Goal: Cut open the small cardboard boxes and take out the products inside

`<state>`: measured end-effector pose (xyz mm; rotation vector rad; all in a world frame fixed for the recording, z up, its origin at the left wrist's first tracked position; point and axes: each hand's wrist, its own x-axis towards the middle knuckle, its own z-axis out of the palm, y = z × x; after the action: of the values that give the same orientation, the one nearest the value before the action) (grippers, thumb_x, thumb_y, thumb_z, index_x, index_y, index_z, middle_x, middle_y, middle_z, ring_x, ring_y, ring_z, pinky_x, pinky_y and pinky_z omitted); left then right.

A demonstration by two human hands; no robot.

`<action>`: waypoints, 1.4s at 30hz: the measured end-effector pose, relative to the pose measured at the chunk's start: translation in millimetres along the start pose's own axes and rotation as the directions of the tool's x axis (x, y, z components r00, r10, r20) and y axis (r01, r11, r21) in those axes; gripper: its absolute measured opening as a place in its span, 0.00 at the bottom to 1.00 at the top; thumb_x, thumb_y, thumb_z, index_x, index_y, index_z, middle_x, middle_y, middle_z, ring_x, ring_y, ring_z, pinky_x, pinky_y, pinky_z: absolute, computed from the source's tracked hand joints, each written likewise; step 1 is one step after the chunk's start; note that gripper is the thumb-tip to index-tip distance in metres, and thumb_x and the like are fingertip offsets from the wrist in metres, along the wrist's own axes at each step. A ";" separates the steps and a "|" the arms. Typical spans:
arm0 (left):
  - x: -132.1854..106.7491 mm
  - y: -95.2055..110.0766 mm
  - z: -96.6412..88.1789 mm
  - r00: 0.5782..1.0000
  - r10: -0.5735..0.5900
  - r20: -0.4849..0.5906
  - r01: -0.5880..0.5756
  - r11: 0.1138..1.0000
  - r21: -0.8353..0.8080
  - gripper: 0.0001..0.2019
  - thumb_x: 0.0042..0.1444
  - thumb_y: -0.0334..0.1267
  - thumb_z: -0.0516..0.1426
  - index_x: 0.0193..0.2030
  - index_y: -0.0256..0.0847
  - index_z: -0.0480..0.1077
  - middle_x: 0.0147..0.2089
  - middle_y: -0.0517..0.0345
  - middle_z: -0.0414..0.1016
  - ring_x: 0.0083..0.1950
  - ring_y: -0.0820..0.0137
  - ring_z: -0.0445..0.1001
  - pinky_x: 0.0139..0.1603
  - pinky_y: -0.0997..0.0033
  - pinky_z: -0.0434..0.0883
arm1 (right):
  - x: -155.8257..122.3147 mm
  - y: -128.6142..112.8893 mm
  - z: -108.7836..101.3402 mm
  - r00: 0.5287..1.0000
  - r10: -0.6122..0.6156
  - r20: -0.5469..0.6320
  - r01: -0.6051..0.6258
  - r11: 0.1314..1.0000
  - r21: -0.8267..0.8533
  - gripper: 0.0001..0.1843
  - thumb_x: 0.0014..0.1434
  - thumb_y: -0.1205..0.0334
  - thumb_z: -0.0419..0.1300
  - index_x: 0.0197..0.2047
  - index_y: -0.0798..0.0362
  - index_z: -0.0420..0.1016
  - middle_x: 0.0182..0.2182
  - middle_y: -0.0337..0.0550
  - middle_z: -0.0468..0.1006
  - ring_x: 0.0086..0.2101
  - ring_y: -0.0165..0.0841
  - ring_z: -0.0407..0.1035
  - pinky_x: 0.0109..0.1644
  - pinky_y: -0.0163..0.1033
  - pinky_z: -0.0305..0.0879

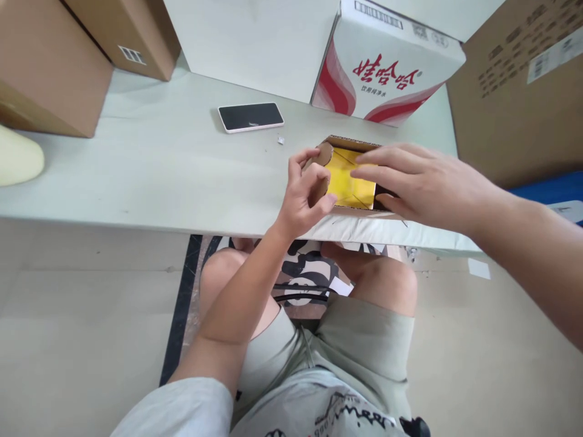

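Note:
A small open cardboard box [353, 142] sits near the table's front edge. Inside it lies a bright yellow packet or box [342, 176], with thin dark lines across its corners. My left hand [303, 197] curls around the cardboard box's left end, thumb at the near side and fingers on the flap. Over the right part of the box is my right hand [412, 182], its fingers stretched out and apart. Two of its fingertips lie over the yellow packet, and its thumb is by the near right corner. The right end of the box is partly hidden beneath this hand.
A phone [251, 116] lies on the table [150, 164] with a tiny white scrap [281, 141] beside it. A white-and-red carton [387, 73] stands behind. Large brown cartons stand at left [50, 67] and right [523, 91]. My knees are under the table edge.

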<state>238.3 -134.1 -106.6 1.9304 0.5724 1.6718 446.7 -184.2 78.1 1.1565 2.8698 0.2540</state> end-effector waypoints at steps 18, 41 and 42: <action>3.4 -11.2 0.4 0.987 -0.158 -0.006 0.157 0.986 -0.061 0.24 0.68 0.69 0.51 0.54 0.54 0.68 0.63 0.50 0.63 0.76 0.53 0.62 0.76 0.45 0.68 | 35.0 25.9 -0.3 0.980 -0.013 0.199 -0.038 0.967 0.251 0.26 0.68 0.61 0.60 0.67 0.32 0.74 0.66 0.29 0.76 0.55 0.36 0.77 0.64 0.50 0.72; 5.4 -7.8 3.0 0.984 -0.175 -0.045 0.172 0.983 -0.068 0.21 0.69 0.66 0.52 0.52 0.54 0.68 0.56 0.52 0.68 0.71 0.56 0.65 0.73 0.47 0.70 | 38.7 31.1 17.2 0.983 -0.082 0.166 0.082 0.997 0.002 0.22 0.72 0.60 0.49 0.64 0.35 0.74 0.67 0.33 0.74 0.53 0.32 0.76 0.59 0.46 0.69; 5.7 -8.2 3.7 0.983 -0.178 -0.041 0.175 0.983 -0.064 0.21 0.69 0.67 0.52 0.51 0.53 0.69 0.55 0.51 0.68 0.70 0.56 0.65 0.73 0.47 0.70 | 36.9 32.6 16.9 0.981 -0.090 0.172 0.093 0.996 -0.008 0.23 0.72 0.62 0.48 0.64 0.35 0.73 0.67 0.33 0.75 0.51 0.31 0.77 0.58 0.46 0.69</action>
<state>242.9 -124.6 -107.8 1.7484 0.6827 1.6071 444.0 -133.2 67.9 0.9875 2.7556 0.1647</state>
